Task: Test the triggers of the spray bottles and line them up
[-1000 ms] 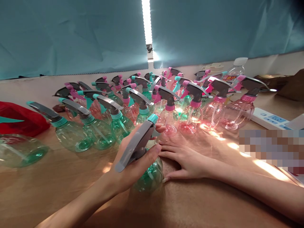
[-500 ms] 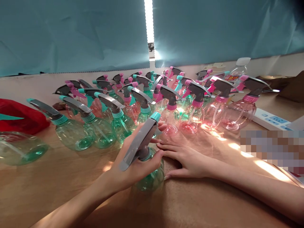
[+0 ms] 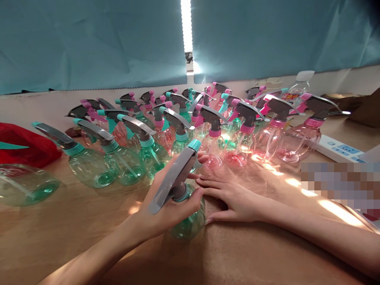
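My left hand (image 3: 172,211) is wrapped round the neck of a clear green spray bottle (image 3: 188,225) with a grey and turquoise trigger head. The bottle stands on the wooden table close in front of me, its nozzle pointing away. My thumb lies on the near side of the neck, and part of the other fingers is hidden behind the head. To the right, my right hand (image 3: 234,198) rests low by the table with fingers stretched towards the bottle. Its fingertips are at the bottle's right side; whether they press on it I cannot tell.
Behind stand several green spray bottles (image 3: 124,166) and several pink spray bottles (image 3: 239,148), close together. Another green bottle (image 3: 26,186) is cut off at the left edge, near a red bag (image 3: 29,146). A white power strip (image 3: 338,148) lies right, before a cardboard box (image 3: 366,111).
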{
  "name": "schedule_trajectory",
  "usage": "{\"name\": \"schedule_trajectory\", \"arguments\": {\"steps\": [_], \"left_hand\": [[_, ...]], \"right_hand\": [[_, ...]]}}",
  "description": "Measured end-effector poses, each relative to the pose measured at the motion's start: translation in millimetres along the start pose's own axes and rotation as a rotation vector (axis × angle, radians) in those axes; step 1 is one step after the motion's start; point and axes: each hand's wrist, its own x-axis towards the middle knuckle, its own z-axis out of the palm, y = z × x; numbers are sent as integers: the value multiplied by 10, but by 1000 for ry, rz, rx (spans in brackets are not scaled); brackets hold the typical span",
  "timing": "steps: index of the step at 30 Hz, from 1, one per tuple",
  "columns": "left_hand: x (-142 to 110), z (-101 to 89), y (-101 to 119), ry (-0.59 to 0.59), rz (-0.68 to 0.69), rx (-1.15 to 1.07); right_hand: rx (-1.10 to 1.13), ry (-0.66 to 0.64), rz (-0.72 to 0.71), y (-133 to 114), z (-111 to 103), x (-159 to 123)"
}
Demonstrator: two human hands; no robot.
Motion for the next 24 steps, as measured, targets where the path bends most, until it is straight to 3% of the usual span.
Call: {"name": "schedule_trajectory", "arguments": {"steps": [15,24], "left_hand": [[3,0,-2,10,87,11],[-3,5,-1,13,66,-16]], "right_hand": [[18,-14,-12,6,-11,10],[40,9,-23,20,6,7]]}}
